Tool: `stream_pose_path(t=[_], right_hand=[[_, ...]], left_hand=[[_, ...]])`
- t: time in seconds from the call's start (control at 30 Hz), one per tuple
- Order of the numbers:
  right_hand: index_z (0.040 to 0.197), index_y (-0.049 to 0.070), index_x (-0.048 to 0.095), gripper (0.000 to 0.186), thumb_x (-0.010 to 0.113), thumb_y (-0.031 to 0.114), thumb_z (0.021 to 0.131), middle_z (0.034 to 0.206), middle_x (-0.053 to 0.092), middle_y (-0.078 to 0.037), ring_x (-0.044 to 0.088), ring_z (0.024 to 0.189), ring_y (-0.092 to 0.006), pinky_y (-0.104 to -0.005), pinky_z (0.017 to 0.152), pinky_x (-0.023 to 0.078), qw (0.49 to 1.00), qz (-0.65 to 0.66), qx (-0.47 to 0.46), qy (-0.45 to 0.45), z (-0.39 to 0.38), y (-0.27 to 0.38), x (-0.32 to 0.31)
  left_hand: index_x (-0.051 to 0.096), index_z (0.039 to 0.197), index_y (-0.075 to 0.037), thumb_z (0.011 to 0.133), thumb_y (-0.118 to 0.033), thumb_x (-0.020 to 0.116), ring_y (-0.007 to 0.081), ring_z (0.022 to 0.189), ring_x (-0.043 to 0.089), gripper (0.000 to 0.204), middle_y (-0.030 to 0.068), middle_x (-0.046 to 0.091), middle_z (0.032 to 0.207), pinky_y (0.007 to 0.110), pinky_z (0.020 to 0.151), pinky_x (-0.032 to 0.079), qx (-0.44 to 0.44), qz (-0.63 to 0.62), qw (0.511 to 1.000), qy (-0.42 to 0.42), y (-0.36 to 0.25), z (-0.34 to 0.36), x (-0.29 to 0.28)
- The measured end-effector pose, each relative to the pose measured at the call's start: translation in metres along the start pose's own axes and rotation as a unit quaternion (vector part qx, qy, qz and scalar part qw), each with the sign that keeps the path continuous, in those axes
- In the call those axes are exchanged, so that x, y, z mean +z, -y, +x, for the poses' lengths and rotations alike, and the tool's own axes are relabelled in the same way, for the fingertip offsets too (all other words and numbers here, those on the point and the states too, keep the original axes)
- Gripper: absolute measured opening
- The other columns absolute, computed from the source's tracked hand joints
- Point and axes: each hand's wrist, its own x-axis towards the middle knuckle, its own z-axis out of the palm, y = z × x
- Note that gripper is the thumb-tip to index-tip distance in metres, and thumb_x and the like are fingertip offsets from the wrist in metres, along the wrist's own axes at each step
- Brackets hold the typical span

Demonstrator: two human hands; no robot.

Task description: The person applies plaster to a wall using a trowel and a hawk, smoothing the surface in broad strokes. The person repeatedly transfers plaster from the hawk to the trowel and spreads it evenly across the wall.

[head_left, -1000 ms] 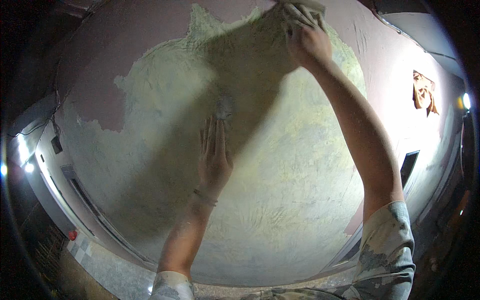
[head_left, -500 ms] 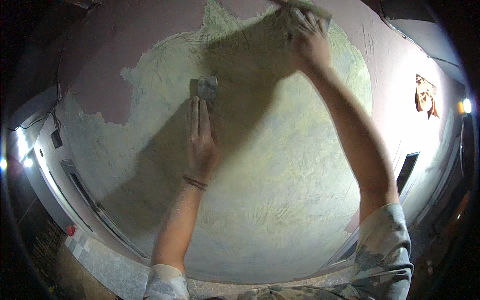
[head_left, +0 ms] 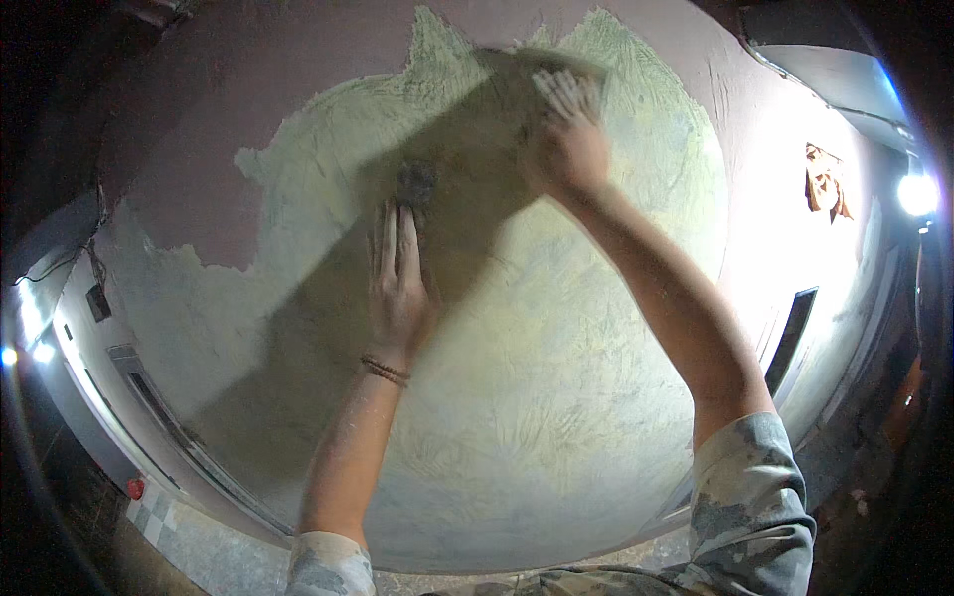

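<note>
My left hand (head_left: 400, 283) rests close to the wall, its long fingers stretched along a putty knife (head_left: 415, 182) with a short, squarish, dark blade pointing upward. Higher up and to the right, my right hand (head_left: 568, 139) grips a wide flat trowel (head_left: 588, 72) against the wall; motion and shadow blur it, and its handle is hidden under the hand. Both tools are over a large patch of pale greenish-white plaster (head_left: 556, 397) with streaks and a ragged edge. A broad shadow of my arms falls across the patch.
Mauve-grey wall (head_left: 199, 189) borders the plaster at upper left. On the right are a brown torn-looking patch (head_left: 827, 184), a dark narrow opening (head_left: 792, 338) and a bright lamp (head_left: 916, 195). At lower left stand a long frame (head_left: 184, 427) and a small red object (head_left: 136, 488).
My right hand and the trowel have come down and to the left across the plaster. My left hand with the putty knife stays almost in place. The view has shifted slightly.
</note>
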Motion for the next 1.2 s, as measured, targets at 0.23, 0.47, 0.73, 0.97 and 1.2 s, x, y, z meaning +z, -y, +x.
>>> stream_pose_path(t=[0.23, 0.47, 0.73, 0.97, 1.2], right_hand=[[0.147, 0.014, 0.054, 0.052, 0.054, 0.024, 0.096, 0.155, 0.050, -0.010, 0.040, 0.147, -0.0291, -0.0540, 0.125, 0.020, 0.994, -0.060, 0.088, 0.029, 0.025, -0.025, -0.035], [0.120, 0.005, 0.071, 0.034, 0.062, 0.021, 0.091, 0.157, 0.047, -0.009, 0.034, 0.150, -0.0294, -0.0534, 0.127, 0.016, 0.994, -0.006, -0.032, 0.107, -0.004, 0.040, -0.027], [0.133, 0.008, 0.062, 0.042, 0.058, 0.027, 0.096, 0.145, 0.058, -0.012, 0.051, 0.135, -0.0362, -0.0578, 0.116, 0.032, 0.988, -0.094, 0.112, -0.041, 0.019, -0.024, -0.038], [0.119, 0.016, 0.073, 0.035, 0.063, 0.032, 0.090, 0.158, 0.045, -0.002, 0.027, 0.154, -0.0245, -0.0543, 0.129, 0.012, 0.985, -0.051, -0.130, 0.105, -0.019, 0.031, -0.024], [0.132, 0.017, 0.068, 0.042, 0.058, 0.026, 0.092, 0.151, 0.054, -0.005, 0.043, 0.144, -0.0297, -0.0472, 0.118, 0.034, 0.992, -0.078, 0.071, -0.067, 0.001, 0.001, -0.029]], left_hand=[[0.028, 0.155, 0.007, 0.100, -0.001, 0.045, 0.0422, 0.152, 0.026, 0.058, 0.0269, 0.029, 0.162, 0.057, 0.125, 0.025, 0.008, 0.034, 0.999, -0.008, 0.000, 0.003, 0.003], [0.028, 0.156, 0.006, 0.101, -0.001, 0.043, 0.0414, 0.152, 0.026, 0.057, 0.0264, 0.029, 0.162, 0.057, 0.124, 0.026, -0.005, 0.001, 1.000, 0.000, -0.003, 0.001, 0.001], [0.025, 0.158, 0.005, 0.096, 0.002, 0.046, 0.0403, 0.153, 0.024, 0.065, 0.0260, 0.028, 0.163, 0.056, 0.126, 0.023, 0.015, 0.029, 0.999, 0.001, 0.000, 0.002, 0.004], [0.025, 0.157, 0.005, 0.092, 0.008, 0.044, 0.0413, 0.153, 0.024, 0.068, 0.0263, 0.027, 0.163, 0.057, 0.126, 0.023, -0.009, 0.029, 0.999, 0.016, 0.001, 0.001, 0.005], [0.025, 0.158, 0.002, 0.095, 0.004, 0.049, 0.0404, 0.152, 0.027, 0.068, 0.0243, 0.028, 0.163, 0.056, 0.125, 0.025, 0.010, 0.014, 1.000, -0.021, 0.000, 0.002, 0.006]])
